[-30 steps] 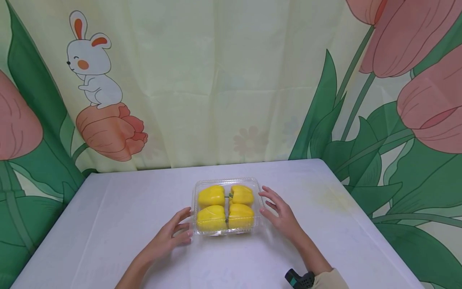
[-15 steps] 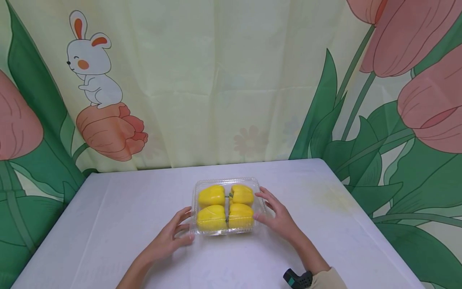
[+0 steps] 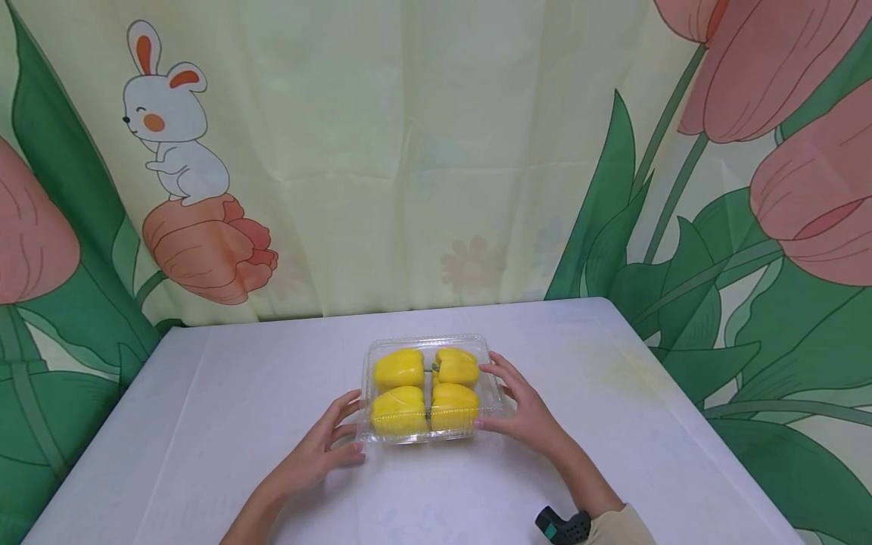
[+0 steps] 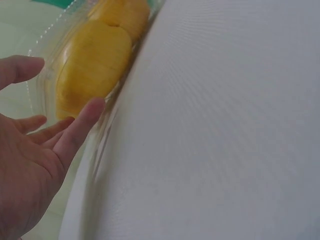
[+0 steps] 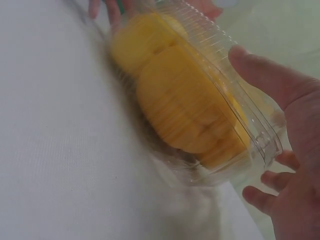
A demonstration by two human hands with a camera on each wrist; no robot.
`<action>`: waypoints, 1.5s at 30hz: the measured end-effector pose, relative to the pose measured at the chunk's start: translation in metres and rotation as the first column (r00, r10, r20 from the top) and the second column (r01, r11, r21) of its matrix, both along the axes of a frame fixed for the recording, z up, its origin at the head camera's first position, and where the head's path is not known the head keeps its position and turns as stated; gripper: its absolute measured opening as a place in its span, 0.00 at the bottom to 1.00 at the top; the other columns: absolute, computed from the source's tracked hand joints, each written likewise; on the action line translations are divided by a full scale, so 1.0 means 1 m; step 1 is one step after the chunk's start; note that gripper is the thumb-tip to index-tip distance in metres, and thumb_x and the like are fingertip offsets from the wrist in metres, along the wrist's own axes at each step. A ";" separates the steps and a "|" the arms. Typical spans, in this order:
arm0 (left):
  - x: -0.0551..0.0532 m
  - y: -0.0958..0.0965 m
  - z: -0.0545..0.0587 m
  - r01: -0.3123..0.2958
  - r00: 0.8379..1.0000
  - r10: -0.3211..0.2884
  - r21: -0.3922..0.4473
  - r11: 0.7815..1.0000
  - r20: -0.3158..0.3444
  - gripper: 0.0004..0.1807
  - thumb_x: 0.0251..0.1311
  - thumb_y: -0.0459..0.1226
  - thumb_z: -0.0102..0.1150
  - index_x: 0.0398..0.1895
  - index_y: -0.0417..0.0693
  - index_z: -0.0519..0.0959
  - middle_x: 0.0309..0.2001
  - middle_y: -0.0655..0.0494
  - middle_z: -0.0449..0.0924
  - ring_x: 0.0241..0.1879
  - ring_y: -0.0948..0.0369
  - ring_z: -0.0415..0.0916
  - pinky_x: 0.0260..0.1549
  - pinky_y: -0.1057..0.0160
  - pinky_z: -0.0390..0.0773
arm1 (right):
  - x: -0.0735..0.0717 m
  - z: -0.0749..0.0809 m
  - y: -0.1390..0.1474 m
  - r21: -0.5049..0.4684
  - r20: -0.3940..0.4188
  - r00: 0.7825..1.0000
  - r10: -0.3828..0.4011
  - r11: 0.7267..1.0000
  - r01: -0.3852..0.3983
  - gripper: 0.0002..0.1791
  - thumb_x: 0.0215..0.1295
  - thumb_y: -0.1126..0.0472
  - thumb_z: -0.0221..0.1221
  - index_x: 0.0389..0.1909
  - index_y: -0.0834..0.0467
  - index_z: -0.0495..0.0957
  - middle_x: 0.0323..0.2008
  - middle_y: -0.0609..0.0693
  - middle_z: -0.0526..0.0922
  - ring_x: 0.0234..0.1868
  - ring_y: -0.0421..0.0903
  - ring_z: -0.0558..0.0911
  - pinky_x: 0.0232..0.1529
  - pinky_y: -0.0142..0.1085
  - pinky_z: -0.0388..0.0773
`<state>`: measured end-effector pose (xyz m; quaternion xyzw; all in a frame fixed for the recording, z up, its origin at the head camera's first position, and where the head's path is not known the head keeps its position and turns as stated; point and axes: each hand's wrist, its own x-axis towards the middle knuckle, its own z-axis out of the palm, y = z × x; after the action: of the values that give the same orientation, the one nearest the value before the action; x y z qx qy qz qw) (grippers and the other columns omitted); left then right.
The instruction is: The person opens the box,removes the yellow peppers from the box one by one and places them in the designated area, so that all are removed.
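A clear plastic clamshell box (image 3: 424, 340) sits closed on the table in the head view, with several yellow bell peppers (image 3: 399, 369) inside. My left hand (image 3: 315, 446) is at the box's left side, its fingers spread and loosely bent; the fingertips are at the wall, and contact is hard to tell. At the right side is my right hand (image 3: 527, 409), thumb near the front corner and fingers along the side. In the right wrist view its thumb (image 5: 257, 67) lies along the lid's edge, the other fingers spread beyond the corner. Neither hand grips the box.
A white cloth covers the table (image 3: 204, 424). Behind it hangs a curtain (image 3: 409, 151) printed with tulips and a rabbit. A dark device (image 3: 564, 525) is strapped at my right wrist beside a beige sleeve (image 3: 621, 526).
My right hand has moved left, up to the box's right side, and its thumb has come toward the front corner. My left hand has barely shifted. The box stays in place.
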<state>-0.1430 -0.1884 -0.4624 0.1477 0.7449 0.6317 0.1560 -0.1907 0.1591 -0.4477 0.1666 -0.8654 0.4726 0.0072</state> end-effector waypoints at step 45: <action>0.000 0.003 -0.003 -0.016 1.000 0.017 0.037 0.999 -0.012 0.37 0.61 0.31 0.59 0.68 0.44 0.50 0.74 0.38 0.48 0.67 0.39 0.58 0.47 0.58 0.83 | -0.001 -0.003 -0.001 0.010 -0.018 1.000 -0.022 1.000 0.022 0.42 0.47 0.49 0.73 0.66 0.46 0.67 0.76 0.50 0.55 0.75 0.58 0.56 0.63 0.56 0.71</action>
<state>-0.1431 -0.1855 -0.4651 0.1482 0.7352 0.6457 0.1434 -0.1915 0.1584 -0.4506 0.1614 -0.8695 0.4665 0.0192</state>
